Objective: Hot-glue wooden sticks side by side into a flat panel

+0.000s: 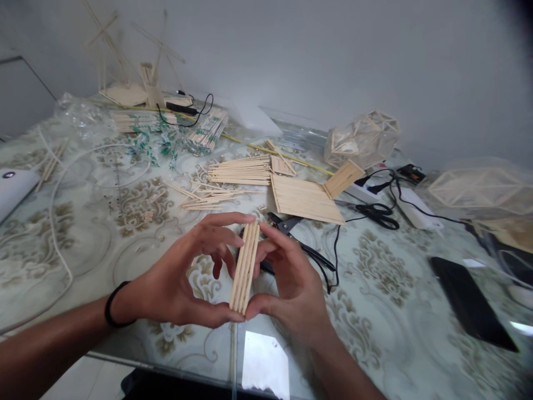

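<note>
Above the desk (395, 350) near its front edge, the left hand (177, 278) and right hand (296, 289) grasp a wooden-stick panel (245, 269) between their fingers (225, 218).

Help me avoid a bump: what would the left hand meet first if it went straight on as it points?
The left hand would first meet the wooden sticks it holds, with the right hand apparently just beyond; depth is unclear.
</note>
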`<state>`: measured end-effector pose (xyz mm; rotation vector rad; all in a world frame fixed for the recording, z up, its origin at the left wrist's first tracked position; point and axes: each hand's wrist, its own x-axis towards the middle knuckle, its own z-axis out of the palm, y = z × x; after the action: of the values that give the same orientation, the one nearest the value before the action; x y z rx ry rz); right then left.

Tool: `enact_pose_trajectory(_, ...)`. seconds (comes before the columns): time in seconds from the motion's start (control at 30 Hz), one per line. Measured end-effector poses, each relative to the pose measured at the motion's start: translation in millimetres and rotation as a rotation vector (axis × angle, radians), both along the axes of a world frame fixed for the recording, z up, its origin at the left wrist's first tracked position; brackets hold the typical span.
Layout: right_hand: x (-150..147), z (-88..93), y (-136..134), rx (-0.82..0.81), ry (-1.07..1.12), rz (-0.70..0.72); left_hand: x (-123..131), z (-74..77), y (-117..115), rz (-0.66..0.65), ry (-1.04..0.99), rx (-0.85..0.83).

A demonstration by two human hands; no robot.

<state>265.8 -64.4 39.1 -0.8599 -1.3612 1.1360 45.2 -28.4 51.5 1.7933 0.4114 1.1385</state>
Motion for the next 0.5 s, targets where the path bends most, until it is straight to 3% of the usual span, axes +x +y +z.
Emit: enact_pose_trajectory(0.5,-0.5,-3.0,1.1,0.092,-0.047,0.015,-0.7,1.1,-0.5,0.010,0.002,0.037)
